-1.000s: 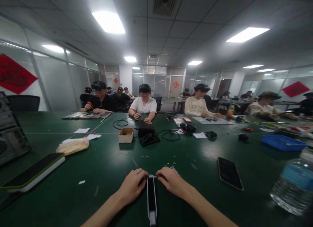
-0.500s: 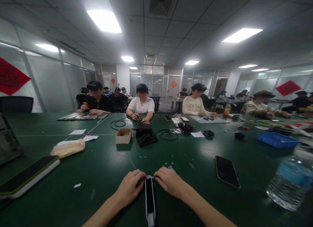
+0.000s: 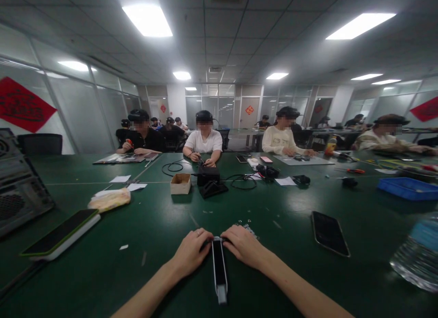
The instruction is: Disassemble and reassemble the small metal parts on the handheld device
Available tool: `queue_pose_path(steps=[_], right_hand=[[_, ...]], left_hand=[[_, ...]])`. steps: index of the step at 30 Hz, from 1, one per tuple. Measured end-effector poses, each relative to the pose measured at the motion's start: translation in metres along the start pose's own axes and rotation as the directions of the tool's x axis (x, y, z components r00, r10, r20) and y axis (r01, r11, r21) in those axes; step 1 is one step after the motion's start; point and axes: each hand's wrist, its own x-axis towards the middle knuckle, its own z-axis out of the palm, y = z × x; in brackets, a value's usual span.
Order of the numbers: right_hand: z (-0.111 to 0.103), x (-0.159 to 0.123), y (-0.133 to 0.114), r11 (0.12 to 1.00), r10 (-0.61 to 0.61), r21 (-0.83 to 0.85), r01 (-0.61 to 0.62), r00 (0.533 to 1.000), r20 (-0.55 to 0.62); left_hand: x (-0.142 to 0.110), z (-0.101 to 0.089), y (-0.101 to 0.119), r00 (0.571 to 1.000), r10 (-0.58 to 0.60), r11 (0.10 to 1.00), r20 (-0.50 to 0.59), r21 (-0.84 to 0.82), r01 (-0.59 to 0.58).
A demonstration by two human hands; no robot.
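A long, narrow black device with a pale frame (image 3: 219,268) lies lengthwise on the green table (image 3: 153,226), pointing away from me. My left hand (image 3: 191,252) is curled against the left side of its far end, with a ring on one finger. My right hand (image 3: 243,247) is curled against the right side of the same end. Both sets of fingertips pinch at that far end. Several tiny metal parts (image 3: 245,226) lie just beyond my right hand.
A black phone (image 3: 330,233) lies to the right, and a water bottle (image 3: 415,254) at the right edge. A green-edged tablet (image 3: 59,235) and a computer case (image 3: 18,185) are on the left. A cardboard box (image 3: 180,184), a black device with cables (image 3: 209,181) and a blue tray (image 3: 405,188) sit farther off. Several people work across the table.
Both hands stay pinched on the far end of the device. The view has shifted slightly, so the scene sits a little right and higher.
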Motion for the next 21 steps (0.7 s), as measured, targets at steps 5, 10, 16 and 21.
queue_pose_path(steps=[5,10,16,21], right_hand=[[0.0,0.0,0.002,1.0,-0.001,-0.01,0.001,1.0,-0.022],[0.003,0.001,0.004,0.999,-0.02,-0.048,0.019,0.999,-0.027],[-0.003,0.002,0.003,0.999,-0.034,-0.043,0.032,0.999,-0.026],[-0.029,-0.003,0.023,0.995,0.032,-0.093,-0.042,0.994,-0.109]], left_hand=[[0.001,-0.002,0.003,1.0,-0.005,1.0,0.003,0.0,0.005],[0.001,-0.002,0.002,1.0,-0.018,1.0,0.007,0.009,0.018],[0.001,-0.002,0.003,1.0,-0.028,1.0,0.013,0.007,0.028],[0.001,-0.005,0.005,0.999,-0.025,1.0,0.023,0.005,0.025]])
